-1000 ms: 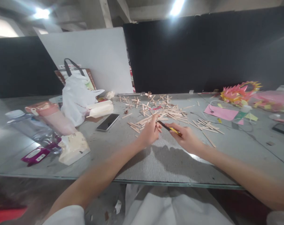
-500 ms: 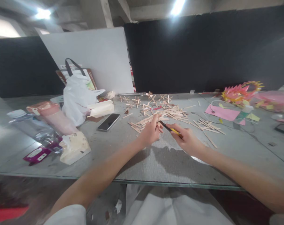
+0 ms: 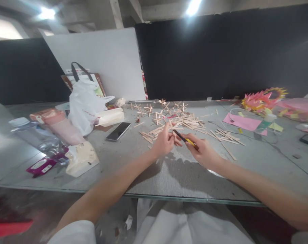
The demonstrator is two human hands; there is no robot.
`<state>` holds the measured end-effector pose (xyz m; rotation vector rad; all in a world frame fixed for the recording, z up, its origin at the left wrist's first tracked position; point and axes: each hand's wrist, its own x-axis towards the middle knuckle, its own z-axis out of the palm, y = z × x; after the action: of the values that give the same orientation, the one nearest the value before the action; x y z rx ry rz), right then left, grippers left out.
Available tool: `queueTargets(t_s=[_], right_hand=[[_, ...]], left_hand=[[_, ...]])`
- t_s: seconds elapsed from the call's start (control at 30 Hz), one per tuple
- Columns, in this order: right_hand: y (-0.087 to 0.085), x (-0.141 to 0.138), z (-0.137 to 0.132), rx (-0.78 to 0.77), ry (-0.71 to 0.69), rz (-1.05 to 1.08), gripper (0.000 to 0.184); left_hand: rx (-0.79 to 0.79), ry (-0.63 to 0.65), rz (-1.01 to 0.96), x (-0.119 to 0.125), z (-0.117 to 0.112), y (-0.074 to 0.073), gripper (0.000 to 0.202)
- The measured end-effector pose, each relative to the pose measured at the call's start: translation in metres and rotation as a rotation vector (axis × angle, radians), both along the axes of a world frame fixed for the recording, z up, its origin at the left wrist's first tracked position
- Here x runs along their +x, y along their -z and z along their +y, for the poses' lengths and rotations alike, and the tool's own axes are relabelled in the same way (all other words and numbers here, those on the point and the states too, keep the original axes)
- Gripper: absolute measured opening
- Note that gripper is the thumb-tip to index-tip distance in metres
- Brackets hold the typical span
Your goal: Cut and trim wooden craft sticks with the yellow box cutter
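My right hand (image 3: 200, 148) is closed around a utility knife (image 3: 190, 142) with a yellow and black handle. The dark front end of the knife points left at my left hand (image 3: 165, 139). Between the fingers of my left hand, a thin wooden stick (image 3: 171, 124) is pinched and stands up a little; the knife tip is close beside it, and I cannot tell whether they touch. Just beyond both hands lies a loose pile of wooden sticks (image 3: 190, 122), with several crossed-stick pieces (image 3: 166, 106) behind it.
A phone (image 3: 118, 131) lies left of the sticks. Further left are a white plastic bag (image 3: 80, 105), a clear bottle (image 3: 29, 135), a pink container (image 3: 59, 125) and a tissue pack (image 3: 83, 159). At right are pink paper (image 3: 241, 122), a cable and a pink-yellow paper craft (image 3: 258, 101).
The stick in my left hand now stands more upright, and the lower fingers of that hand have spread toward the right. My right hand and the knife have barely moved.
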<state>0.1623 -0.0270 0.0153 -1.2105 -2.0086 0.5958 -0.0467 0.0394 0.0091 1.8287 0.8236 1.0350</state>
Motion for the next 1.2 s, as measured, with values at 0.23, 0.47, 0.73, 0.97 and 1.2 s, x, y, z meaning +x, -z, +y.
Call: queueTargets(t_s=[0.23, 0.47, 0.73, 0.97, 1.2], right_hand=[[0.0073, 0.0003, 0.0025, 0.032, -0.014, 0.029, 0.04], [0.0097, -0.0003, 0.0024, 0.078, -0.007, 0.06, 0.04], [0.0041, -0.0018, 0.0001, 0.085, 0.007, 0.056, 0.039], [0.0011, -0.0011, -0.0013, 0.07, 0.004, 0.047, 0.038], [0.007, -0.0006, -0.0008, 0.07, -0.007, 0.055, 0.039]], left_hand=[[0.09, -0.04, 0.075, -0.0015, -0.0007, -0.0002, 0.051], [0.256, -0.079, 0.232, -0.0059, 0.0039, 0.001, 0.057], [0.252, -0.045, 0.19, -0.0075, 0.003, 0.0001, 0.056], [0.041, 0.027, 0.005, -0.0013, 0.0008, 0.0015, 0.052], [0.181, -0.049, 0.151, -0.0044, 0.0025, 0.0063, 0.053]])
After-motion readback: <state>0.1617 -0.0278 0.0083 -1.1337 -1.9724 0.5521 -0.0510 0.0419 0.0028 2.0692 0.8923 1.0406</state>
